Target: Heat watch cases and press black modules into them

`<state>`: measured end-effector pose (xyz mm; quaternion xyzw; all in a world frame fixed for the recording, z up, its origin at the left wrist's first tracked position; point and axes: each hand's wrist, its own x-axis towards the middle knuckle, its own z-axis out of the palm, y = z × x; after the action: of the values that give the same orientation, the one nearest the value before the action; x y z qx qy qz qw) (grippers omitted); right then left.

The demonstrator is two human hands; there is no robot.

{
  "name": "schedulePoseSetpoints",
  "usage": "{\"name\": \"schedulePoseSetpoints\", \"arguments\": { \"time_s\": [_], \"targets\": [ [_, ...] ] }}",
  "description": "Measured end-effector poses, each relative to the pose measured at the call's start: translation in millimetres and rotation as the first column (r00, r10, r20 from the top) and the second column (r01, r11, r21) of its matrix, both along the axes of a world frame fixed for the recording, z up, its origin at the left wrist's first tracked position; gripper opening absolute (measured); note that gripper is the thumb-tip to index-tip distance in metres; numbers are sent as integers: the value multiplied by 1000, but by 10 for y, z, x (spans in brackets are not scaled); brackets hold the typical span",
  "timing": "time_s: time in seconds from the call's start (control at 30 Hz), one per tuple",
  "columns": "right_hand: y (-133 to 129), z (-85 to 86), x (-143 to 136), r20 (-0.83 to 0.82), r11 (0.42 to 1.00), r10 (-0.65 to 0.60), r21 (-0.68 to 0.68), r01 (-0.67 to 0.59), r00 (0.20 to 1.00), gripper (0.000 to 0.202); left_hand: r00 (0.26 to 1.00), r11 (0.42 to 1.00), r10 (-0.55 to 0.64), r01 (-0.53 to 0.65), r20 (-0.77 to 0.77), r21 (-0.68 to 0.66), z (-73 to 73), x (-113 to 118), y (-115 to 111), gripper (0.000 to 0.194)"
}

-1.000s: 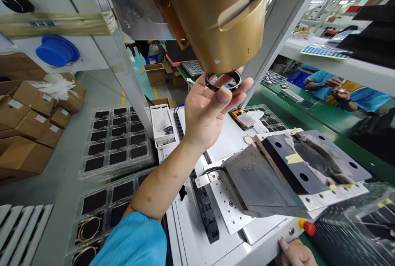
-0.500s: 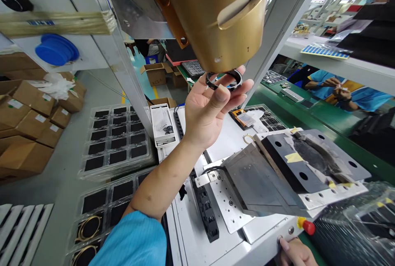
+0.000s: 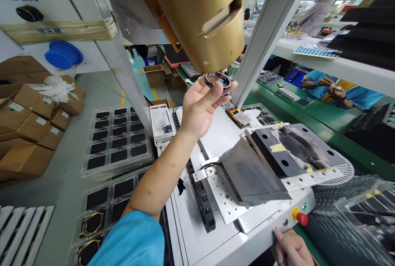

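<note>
My left hand (image 3: 200, 107) is raised, pinching a thin black ring (image 3: 222, 87) between thumb and fingers. Right above the ring hangs the lower end of a gold-coloured cylinder (image 3: 220, 48); whether the two touch I cannot tell. Low on the right, my right hand (image 3: 293, 247) is at the front panel of the white machine (image 3: 228, 253), its thumb against a small round button (image 3: 274, 230) and its fingers curled below. Beside that button are another metal button (image 3: 285, 221) and a red knob (image 3: 301, 218).
A dark fixture block (image 3: 296, 146) and a sloping grey metal plate (image 3: 249, 171) stand on the machine. Along the left are stacked clear trays (image 3: 119, 171) and cardboard boxes (image 3: 27, 122). A slanted grey post (image 3: 268, 31) rises behind. A co-worker's hands (image 3: 335, 87) are over the green bench (image 3: 327, 118).
The view has shifted, so the cylinder, my left hand and the machine appear further left. The black ring stays in my left hand under the cylinder, and my right thumb stays at the button.
</note>
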<state>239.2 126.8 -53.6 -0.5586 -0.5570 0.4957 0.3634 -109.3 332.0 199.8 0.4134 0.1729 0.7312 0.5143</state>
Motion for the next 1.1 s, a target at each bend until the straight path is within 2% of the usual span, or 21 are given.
{"name": "schedulePoseSetpoints", "arguments": {
  "time_s": [0.1,0.2,0.27,0.33,0.47,0.53,0.6,0.8,0.97,1.1],
  "targets": [
    [31,10,0,-44,999,44,-18,-44,998,81,998,996,-16,10,-60,-91,-49,-78,84,54],
    [74,70,-22,-66,997,83,0,-84,994,81,989,985,-25,-1,-147,-173,-138,-184,-77,59],
    [101,110,-34,-62,995,101,2,-101,993,82,982,982,-16,-21,-190,-187,-195,-238,-378,61],
    [119,140,-38,-72,994,110,-14,-111,991,81,975,986,-22,-15,-220,-166,-235,-252,-787,60],
    [132,187,-41,-98,992,108,-53,-113,989,77,954,990,-124,99,-274,-105,-301,-110,-1587,60],
    [136,213,-52,-109,992,105,-66,-112,989,76,943,979,-191,164,-273,-118,-364,21,-1851,63],
    [142,237,-71,-117,991,103,-73,-112,988,77,935,966,-245,212,-255,-149,-445,159,-2013,67],
    [174,266,-112,-118,991,96,-79,-106,988,79,923,942,-326,298,-207,-153,-609,435,-2187,66],
    [177,263,-109,-128,992,89,-82,-100,988,78,921,947,-294,243,-257,-210,-654,481,-2251,70],
    [170,251,-103,-129,994,70,-72,-80,989,77,919,953,-283,237,-276,-190,-692,485,-2276,77]
  ]
}}
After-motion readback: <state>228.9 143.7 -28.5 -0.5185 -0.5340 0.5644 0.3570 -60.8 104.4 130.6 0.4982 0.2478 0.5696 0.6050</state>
